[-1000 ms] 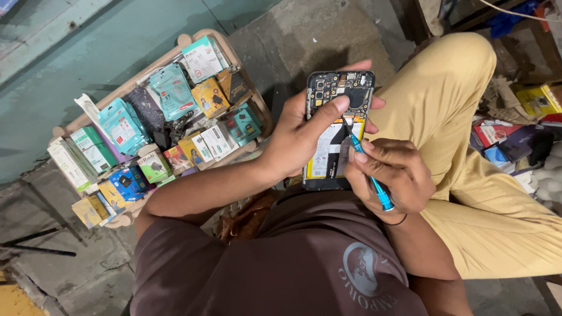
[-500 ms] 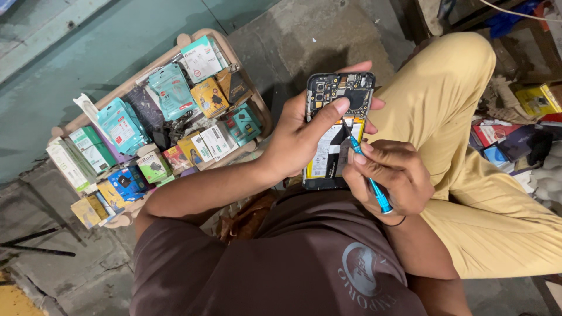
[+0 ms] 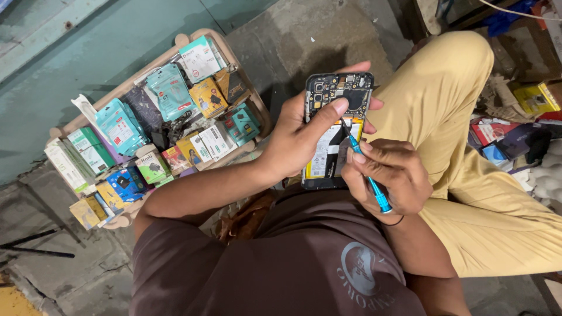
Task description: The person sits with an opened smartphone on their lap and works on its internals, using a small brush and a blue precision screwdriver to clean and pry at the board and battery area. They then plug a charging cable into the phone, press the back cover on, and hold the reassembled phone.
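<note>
The left hand (image 3: 295, 140) grips an opened phone (image 3: 333, 131) (back cover off, circuit board and battery showing), fingers curled behind it and the thumb pressed across its upper part. The phone is held upright above the lap, in front of the tan trouser leg (image 3: 462, 134). The right hand (image 3: 389, 175) has its fingers pinched shut around a thin blue screwdriver (image 3: 367, 175), whose tip touches the phone's middle. To the left, a wooden tray (image 3: 193, 41) of small packaged goods sits on the concrete floor.

Brown tee (image 3: 263, 269) w/ round grey chest print, tan trousers (image 3: 468, 175), thin black wristband (image 3: 397, 222).
</note>
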The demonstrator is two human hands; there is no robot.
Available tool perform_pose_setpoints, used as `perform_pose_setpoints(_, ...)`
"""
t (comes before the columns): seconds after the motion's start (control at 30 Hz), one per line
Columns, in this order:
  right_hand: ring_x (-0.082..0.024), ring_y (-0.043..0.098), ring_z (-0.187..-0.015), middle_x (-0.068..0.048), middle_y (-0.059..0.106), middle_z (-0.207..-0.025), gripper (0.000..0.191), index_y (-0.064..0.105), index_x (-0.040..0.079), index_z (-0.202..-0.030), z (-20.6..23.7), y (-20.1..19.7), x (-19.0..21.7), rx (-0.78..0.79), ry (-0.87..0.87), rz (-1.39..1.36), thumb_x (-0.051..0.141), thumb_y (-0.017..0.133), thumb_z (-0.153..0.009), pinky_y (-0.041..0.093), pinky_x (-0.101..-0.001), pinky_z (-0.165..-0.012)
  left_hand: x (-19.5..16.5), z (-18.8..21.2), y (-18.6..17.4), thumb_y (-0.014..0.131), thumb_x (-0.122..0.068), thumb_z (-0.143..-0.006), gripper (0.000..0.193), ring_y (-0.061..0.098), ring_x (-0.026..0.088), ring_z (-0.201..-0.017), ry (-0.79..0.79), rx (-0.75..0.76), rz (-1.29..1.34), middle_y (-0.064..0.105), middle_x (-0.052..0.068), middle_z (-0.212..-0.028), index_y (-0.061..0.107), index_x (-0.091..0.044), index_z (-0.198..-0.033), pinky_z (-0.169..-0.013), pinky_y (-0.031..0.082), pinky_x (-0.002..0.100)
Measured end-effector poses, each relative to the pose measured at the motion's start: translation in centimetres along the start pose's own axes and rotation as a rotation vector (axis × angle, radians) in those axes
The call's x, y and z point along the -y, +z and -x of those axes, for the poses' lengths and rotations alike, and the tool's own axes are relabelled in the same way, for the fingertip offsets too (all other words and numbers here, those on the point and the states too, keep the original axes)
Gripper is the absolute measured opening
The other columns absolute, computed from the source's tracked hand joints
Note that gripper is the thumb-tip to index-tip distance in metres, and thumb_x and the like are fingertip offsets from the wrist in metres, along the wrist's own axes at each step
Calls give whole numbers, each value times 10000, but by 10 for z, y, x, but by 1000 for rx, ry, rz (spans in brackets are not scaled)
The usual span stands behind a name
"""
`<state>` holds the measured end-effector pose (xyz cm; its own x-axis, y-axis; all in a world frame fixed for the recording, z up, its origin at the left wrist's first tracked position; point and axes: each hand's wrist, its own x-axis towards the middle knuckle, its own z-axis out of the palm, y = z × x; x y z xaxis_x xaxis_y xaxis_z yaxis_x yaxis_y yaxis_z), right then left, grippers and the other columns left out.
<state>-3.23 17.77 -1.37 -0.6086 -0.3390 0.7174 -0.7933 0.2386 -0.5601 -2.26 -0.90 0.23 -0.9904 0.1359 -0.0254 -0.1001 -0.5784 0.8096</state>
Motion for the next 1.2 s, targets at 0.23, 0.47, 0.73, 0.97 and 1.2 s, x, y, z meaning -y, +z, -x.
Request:
perform_pose_setpoints(0.23,-291,725,-885,-145,664,-1028,254,684,12,-990,-2,0,0,6,13,-22,-92,868,-848,629,-358,-755,-1,0,0,451,-164,-1188,479,700,167,-1074,0,2,-1,681,156,-1289,370,-55,-1647,-1024,605,361)
perform_pose_setpoints(0.47,-290,723,-879,-143,662,-1017,252,678,12,-981,-2,-1,0,11,7,-21,-80,867,-842,626,-379,-793,-1,0,1,449,-158,-1187,476,703,164,-1067,6,0,-13,686,155,-1281,373,-54,-1645,-1008,605,351)
perform_pose_setpoints(0.73,-282,722,-875,-140,659,-1003,248,675,13,-973,2,-1,-3,20,16,-18,-74,866,-842,621,-379,-785,0,0,0,461,-157,-1189,480,697,167,-1067,5,-3,8,686,160,-1279,377,-49,-1648,-991,595,338)
perform_pose_setpoints(0.97,-241,724,-921,-130,627,-1113,227,637,32,-1037,1,-3,-1,-156,138,-142,-66,819,-941,643,-295,-784,3,-2,-2,453,-124,-1181,468,703,177,-1078,12,7,29,683,154,-1282,372,-39,-1635,-1041,596,365)
perform_pose_setpoints(1.2,-226,724,-941,-171,700,-1143,226,673,-7,-1052,-15,1,-1,-40,178,-65,-97,843,-933,624,-287,-841,7,-2,-6,452,-116,-1198,390,663,127,-1183,96,7,-126,705,129,-1280,409,-6,-1570,-1104,538,307)
